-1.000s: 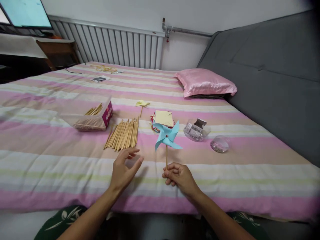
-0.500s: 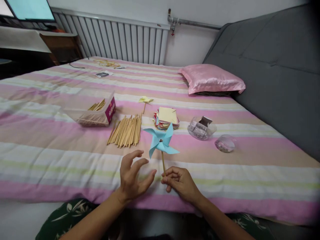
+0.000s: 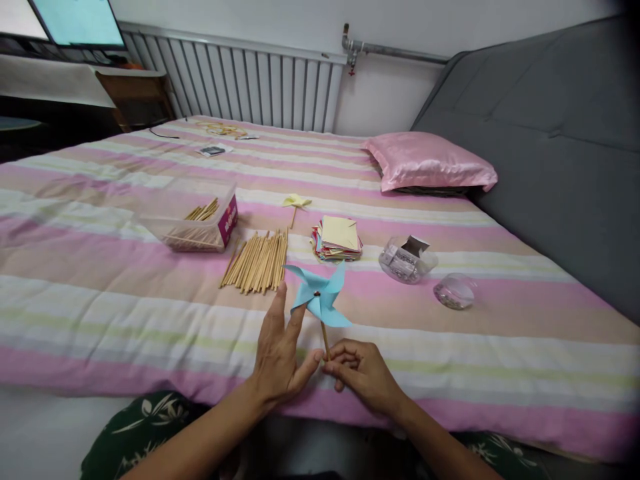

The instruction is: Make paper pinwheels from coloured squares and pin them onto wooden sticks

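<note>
Below the blue pinwheel (image 3: 325, 301), the right hand (image 3: 367, 375) pinches its stick (image 3: 325, 341), probably keeping the blades (image 3: 334, 317) free; beside it, left hand (image 3: 277, 360), fingers (image 3: 277, 308) spread.

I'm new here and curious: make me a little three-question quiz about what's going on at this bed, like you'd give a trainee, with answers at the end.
1. Which hand holds the blue pinwheel?
2. True or false: the yellow pinwheel lies on top of the pink pillow.
3. Fill in the blank: the top sheet on the stack of paper squares is ____ in color.

Key:
1. The right hand.
2. False; it lies on the bed.
3. Pale yellow.
</note>
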Tool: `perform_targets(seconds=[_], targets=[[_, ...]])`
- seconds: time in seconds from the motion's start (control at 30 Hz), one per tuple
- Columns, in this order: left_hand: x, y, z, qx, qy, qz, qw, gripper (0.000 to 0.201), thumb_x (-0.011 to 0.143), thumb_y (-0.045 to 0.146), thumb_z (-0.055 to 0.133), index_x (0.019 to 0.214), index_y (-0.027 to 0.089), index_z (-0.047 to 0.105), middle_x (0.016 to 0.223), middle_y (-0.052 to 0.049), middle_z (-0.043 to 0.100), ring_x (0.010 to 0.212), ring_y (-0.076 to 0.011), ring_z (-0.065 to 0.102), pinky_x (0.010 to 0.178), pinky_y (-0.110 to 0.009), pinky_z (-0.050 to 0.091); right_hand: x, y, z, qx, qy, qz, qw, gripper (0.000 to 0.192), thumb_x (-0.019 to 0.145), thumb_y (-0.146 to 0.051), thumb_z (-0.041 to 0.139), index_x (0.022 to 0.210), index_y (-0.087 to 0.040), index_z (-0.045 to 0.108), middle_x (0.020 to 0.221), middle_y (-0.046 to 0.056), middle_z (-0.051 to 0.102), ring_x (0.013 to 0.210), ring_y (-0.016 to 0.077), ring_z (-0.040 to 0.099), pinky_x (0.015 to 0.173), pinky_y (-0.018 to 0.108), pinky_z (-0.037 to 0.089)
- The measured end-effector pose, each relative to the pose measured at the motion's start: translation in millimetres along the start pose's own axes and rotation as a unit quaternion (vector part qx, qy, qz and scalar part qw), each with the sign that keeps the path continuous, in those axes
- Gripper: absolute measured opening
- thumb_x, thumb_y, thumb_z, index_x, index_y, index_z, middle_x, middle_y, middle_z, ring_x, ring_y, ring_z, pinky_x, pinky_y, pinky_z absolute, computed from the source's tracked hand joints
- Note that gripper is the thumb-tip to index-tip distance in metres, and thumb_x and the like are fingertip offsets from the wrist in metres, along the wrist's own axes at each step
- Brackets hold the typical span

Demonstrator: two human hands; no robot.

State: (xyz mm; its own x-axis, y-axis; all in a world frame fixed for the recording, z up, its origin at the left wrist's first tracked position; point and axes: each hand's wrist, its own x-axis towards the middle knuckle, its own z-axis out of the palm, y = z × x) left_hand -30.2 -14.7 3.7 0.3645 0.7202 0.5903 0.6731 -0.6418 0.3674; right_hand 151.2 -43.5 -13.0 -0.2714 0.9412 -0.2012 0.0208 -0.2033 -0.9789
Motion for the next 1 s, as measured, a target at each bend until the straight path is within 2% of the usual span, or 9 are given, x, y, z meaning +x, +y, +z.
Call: perform_targets(seconds=[0.13,0.27,0.4,0.57,0.67,0.73,0.87,1.0], targets=[[-2.6,-2.0,0.4,-0.001,0.001,0.020,1.000,0.083,0.080,0.044,0.049,0.145,0.014,0.007,0.152,-0.017,-0.008,0.136,-0.0394,0.010,0.102,-0.054,0.026,-2.3,-1.6,1.9,-0.017,-0.019,0.003,1.000,0.023,0.073,-0.034,0.068,0.078,-0.012,0.065,0.064,0.001,0.062,0.042,0.0073,0.054,0.042,0.019,0.042],[-3.4,-2.2,0.5,0.005,0.021,0.064,0.998,0.084,0.079,0.041,0.051,0.144,0.008,0.008,0.151,-0.020,0.004,0.135,-0.0365,0.016,0.103,-0.049,0.028,-3.6,0.8,3.2,-0.015,-0.018,0.006,1.000,0.025,0.072,-0.035,0.068,0.078,-0.012,0.064,0.062,0.001,0.062,0.040,0.0067,0.052,0.040,0.018,0.042],[-3.6,-0.8,0.6,0.003,0.014,0.052,0.999,0.083,0.078,0.037,0.054,0.144,0.009,0.010,0.150,-0.020,0.012,0.133,-0.0351,0.023,0.102,-0.047,0.031,-3.6,2.4,2.9,-0.010,-0.022,-0.004,1.000,0.023,0.074,-0.034,0.068,0.079,-0.012,0.064,0.064,0.001,0.063,0.041,0.0064,0.053,0.040,0.018,0.042],[-5.0,1.2,0.1,0.004,0.002,0.052,0.999,0.082,0.079,0.038,0.053,0.144,0.012,0.011,0.151,-0.019,0.009,0.133,-0.0360,0.022,0.100,-0.051,0.032,-3.2,2.7,2.4,0.001,-0.019,0.000,1.000,0.022,0.074,-0.034,0.068,0.078,-0.012,0.063,0.062,0.000,0.062,0.040,0.0060,0.053,0.040,0.017,0.041],[-4.8,2.7,-2.0,-0.010,-0.001,0.050,0.999,0.075,0.078,0.036,0.053,0.142,0.014,0.021,0.150,-0.019,0.011,0.132,-0.0364,0.024,0.100,-0.052,0.033,-2.7,2.5,1.7,0.017,-0.012,0.004,1.000,0.023,0.074,-0.034,0.068,0.080,-0.013,0.063,0.062,-0.001,0.061,0.040,0.0058,0.053,0.040,0.017,0.040],[-3.5,3.0,-4.7,-0.036,0.038,0.057,0.997,0.065,0.077,0.033,0.054,0.136,0.015,0.032,0.146,-0.019,0.021,0.129,-0.0358,0.031,0.099,-0.051,0.034,-2.3,1.8,0.9,0.023,-0.007,0.002,1.000,0.024,0.075,-0.035,0.067,0.082,-0.012,0.063,0.065,0.000,0.062,0.041,0.0055,0.053,0.041,0.017,0.041],[2.4,-1.2,-13.5,-0.056,0.165,0.067,0.982,0.053,0.071,0.026,0.056,0.122,0.019,0.044,0.134,-0.015,0.038,0.120,-0.0335,0.042,0.096,-0.052,0.037,-2.0,1.3,-0.3,0.019,-0.003,0.004,1.000,0.027,0.075,-0.038,0.066,0.084,-0.012,0.064,0.069,0.002,0.064,0.043,0.0053,0.051,0.041,0.018,0.043],[10.1,-10.1,-22.9,-0.029,0.202,0.004,0.979,0.050,0.072,0.026,0.056,0.120,0.018,0.048,0.132,-0.015,0.040,0.120,-0.0337,0.041,0.098,-0.054,0.035,-2.3,3.5,-0.2,0.003,-0.004,0.007,1.000,0.027,0.074,-0.038,0.066,0.085,-0.013,0.065,0.068,0.002,0.063,0.045,0.0063,0.051,0.041,0.019,0.043]])
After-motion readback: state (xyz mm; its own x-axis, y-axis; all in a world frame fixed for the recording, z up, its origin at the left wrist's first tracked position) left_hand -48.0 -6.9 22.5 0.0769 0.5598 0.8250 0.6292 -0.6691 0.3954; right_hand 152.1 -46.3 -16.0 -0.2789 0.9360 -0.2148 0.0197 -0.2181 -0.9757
